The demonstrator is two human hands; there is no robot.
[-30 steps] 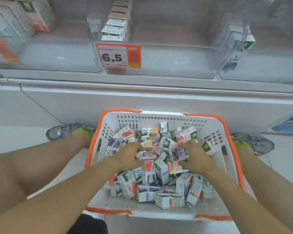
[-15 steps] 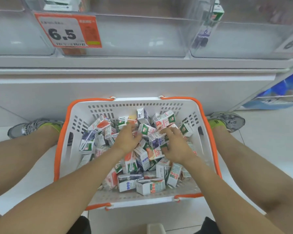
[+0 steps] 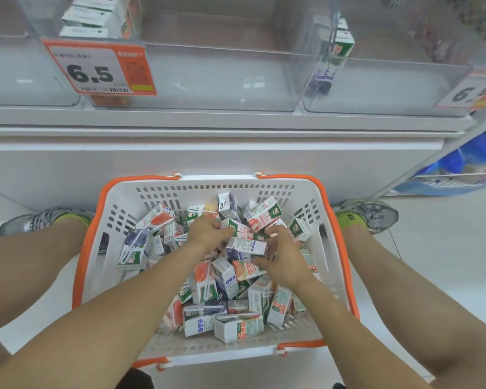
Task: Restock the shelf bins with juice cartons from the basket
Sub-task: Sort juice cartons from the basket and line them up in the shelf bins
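A white basket with an orange rim [image 3: 90, 248] sits on the floor between my feet, filled with several small juice cartons. My left hand [image 3: 206, 230] reaches into the pile and grips a green-and-pink carton [image 3: 237, 228]. My right hand [image 3: 282, 255] holds a white-and-purple carton [image 3: 246, 246] lying sideways just left of it. Above, clear shelf bins [image 3: 219, 80] stand in a row; the left part of the middle bin holds stacked cartons [image 3: 93, 18], and one green carton [image 3: 341, 44] stands in the right bin.
An orange price tag reading 6.5 [image 3: 98, 70] hangs on the middle bin; another tag [image 3: 472, 92] is at the right. My shoes [image 3: 42, 220] [image 3: 368, 214] flank the basket. A blue package [image 3: 460, 167] leans at the right on the white floor.
The view has shifted slightly, with the shelf bins now larger in frame. Both hands stayed in the middle of the pile and closed round cartons there, lifting them a little.
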